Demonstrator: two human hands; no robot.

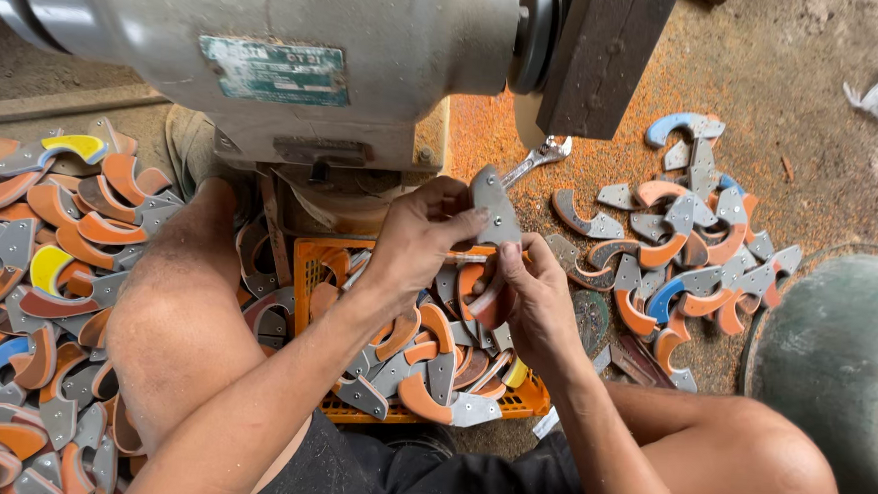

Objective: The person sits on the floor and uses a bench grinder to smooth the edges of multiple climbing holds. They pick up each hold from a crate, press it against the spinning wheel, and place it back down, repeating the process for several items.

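Bare knees framing both hands, left hand (414, 241) and right hand (532, 292) pinched shut on one grey-and-orange curved piece (494, 215), held up below a grey grinder motor (269, 48). Underneath, orange crate (310, 260) full of pieces; heaps on floor at left (38, 256) and right (690, 240), so many apparently unhandled.

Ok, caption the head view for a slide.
Both hands, left hand and right hand, hold a grey-and-orange curved piece over an orange crate.

Grey metal blade piece (493, 208) with orange curved handle, upright above orange crate.
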